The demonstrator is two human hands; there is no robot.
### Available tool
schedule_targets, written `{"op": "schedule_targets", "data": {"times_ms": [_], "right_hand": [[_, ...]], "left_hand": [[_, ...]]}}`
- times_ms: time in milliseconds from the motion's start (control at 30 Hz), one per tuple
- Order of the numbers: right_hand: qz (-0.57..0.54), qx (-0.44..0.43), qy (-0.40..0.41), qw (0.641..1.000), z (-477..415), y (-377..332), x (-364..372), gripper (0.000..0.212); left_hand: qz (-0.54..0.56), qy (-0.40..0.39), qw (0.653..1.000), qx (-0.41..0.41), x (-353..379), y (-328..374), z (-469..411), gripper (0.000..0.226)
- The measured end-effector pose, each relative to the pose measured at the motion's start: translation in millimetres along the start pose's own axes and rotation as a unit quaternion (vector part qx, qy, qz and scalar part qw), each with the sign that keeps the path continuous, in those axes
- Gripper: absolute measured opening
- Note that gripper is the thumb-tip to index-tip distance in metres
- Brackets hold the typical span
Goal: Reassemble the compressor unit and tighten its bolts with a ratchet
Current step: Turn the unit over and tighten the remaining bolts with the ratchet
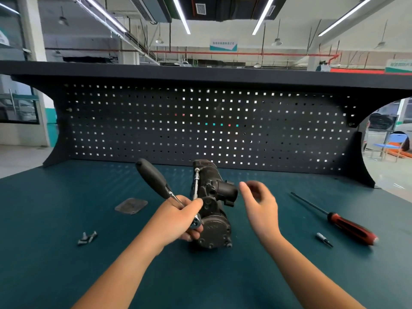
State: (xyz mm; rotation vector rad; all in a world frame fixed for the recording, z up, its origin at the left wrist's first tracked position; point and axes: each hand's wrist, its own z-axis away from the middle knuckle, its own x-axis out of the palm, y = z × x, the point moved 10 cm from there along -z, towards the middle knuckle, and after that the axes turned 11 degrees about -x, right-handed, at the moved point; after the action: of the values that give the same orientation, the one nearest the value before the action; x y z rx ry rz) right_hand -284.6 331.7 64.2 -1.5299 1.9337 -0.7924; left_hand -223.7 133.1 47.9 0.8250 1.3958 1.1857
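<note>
The dark compressor unit (214, 206) lies on the teal bench top, its round end cover toward me. My left hand (178, 219) grips the ratchet (156, 181) near its head, the black handle pointing up and to the left. A thin extension bar (196, 184) runs from the ratchet head up to a bolt at the unit's far end. Just right of the unit, my right hand (260, 206) hovers with fingers loosely curled and holds nothing.
A flat grey cover plate (131, 205) lies left of the unit, and loose bolts (87, 237) sit nearer me on the left. A red-handled screwdriver (338, 221) and a small bit (323, 239) lie on the right. A black pegboard (200, 126) backs the bench.
</note>
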Motion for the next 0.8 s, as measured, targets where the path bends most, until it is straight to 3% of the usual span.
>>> {"op": "schedule_targets", "data": {"times_ms": [67, 167, 300, 400, 533, 700, 767, 800], "right_hand": [[0.04, -0.083, 0.012, 0.996, -11, -36, 2, 0.014], [0.192, -0.142, -0.119, 0.964, -35, -76, 49, 0.035], [0.407, -0.154, -0.279, 0.856, -53, -88, 113, 0.046], [0.512, -0.155, -0.368, 0.761, -46, -76, 140, 0.032], [0.558, -0.16, -0.408, 0.705, -48, -67, 152, 0.026], [0.549, -0.158, -0.425, 0.703, -50, -59, 154, 0.016], [0.543, -0.148, -0.436, 0.702, -50, -58, 153, 0.016], [0.536, -0.139, -0.442, 0.706, -51, -57, 153, 0.017]], "left_hand": [[-0.014, 0.005, 1.0, 0.006, 1, 2, 1, 0.029], [-0.057, 0.028, 0.998, 0.03, 1, 10, 5, 0.04], [-0.118, 0.045, 0.991, 0.05, 3, 23, 9, 0.046], [-0.174, 0.05, 0.98, 0.081, 5, 38, 12, 0.054], [-0.187, 0.05, 0.978, 0.074, 3, 43, 12, 0.052], [-0.088, 0.01, 0.996, 0.006, 0, 9, 12, 0.054], [0.122, -0.083, 0.984, -0.095, 13, -18, 17, 0.057], [0.252, -0.138, 0.947, -0.142, 24, -25, 23, 0.058]]}}
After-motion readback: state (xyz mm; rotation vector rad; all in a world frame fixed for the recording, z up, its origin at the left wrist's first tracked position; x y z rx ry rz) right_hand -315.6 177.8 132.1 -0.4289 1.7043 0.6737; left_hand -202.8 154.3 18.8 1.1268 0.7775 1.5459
